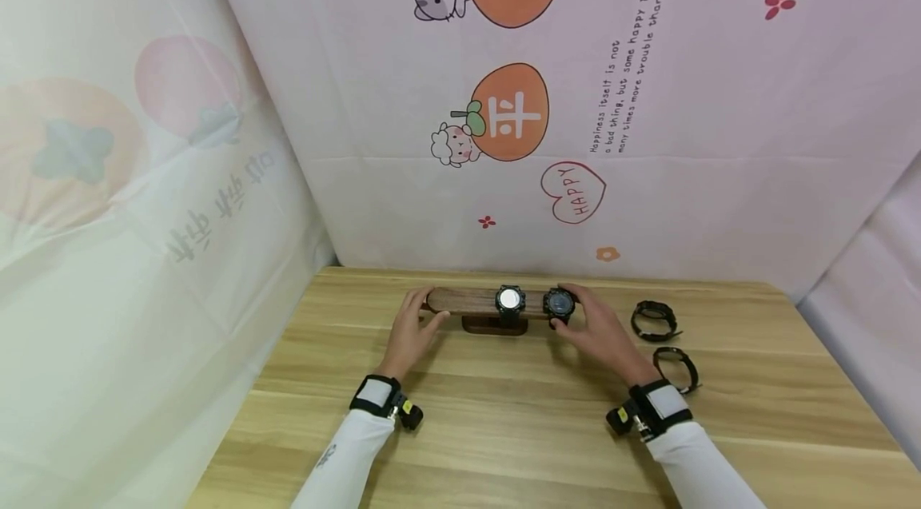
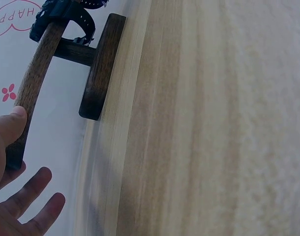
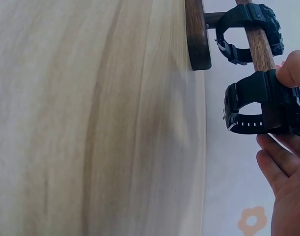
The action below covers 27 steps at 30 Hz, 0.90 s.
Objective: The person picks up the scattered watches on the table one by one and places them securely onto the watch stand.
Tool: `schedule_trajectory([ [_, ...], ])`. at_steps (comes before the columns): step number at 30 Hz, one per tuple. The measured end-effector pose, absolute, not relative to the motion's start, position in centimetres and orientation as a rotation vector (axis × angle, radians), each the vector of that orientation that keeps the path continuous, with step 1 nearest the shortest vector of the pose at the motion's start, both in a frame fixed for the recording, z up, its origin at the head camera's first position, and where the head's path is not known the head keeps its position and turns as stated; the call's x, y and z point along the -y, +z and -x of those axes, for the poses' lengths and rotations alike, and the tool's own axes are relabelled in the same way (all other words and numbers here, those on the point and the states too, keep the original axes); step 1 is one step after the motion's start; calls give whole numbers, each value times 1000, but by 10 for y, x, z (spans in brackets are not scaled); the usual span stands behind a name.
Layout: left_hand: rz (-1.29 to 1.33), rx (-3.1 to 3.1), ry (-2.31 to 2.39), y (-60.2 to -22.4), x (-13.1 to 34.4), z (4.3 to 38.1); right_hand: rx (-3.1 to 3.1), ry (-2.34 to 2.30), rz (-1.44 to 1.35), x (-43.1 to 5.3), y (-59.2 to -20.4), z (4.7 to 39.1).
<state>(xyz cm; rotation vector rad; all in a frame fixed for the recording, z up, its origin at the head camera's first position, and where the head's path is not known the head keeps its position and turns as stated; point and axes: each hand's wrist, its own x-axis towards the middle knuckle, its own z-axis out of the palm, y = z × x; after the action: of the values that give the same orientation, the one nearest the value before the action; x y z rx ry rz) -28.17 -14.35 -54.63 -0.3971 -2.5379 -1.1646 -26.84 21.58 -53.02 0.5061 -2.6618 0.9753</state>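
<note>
A dark wooden watch stand (image 1: 468,302) with a long horizontal bar stands at the back of the table, its short base (image 2: 103,69) under the middle. My left hand (image 1: 410,333) pinches the bar's left end, thumb on the near side, other fingers spread beyond. A black watch with a pale, bright face (image 1: 510,300) is looped round the bar right of centre. At the right end, a black watch with a dark face (image 1: 559,303) also encircles the bar. My right hand (image 1: 600,337) holds this second watch between thumb and fingers; its strap (image 3: 250,87) hangs in a loop below.
Two more black watches lie on the wooden table (image 1: 496,429) to the right: one farther back (image 1: 655,320), the other (image 1: 676,369) beside my right wrist. Printed white cloth (image 1: 403,205) hangs close behind the table, with more cloth at both sides.
</note>
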Motion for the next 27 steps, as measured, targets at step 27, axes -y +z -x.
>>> schedule_trajectory([
  [27, 413, 2505, -1171, -548, 144, 281, 2643, 980, -532, -210, -529, 270],
])
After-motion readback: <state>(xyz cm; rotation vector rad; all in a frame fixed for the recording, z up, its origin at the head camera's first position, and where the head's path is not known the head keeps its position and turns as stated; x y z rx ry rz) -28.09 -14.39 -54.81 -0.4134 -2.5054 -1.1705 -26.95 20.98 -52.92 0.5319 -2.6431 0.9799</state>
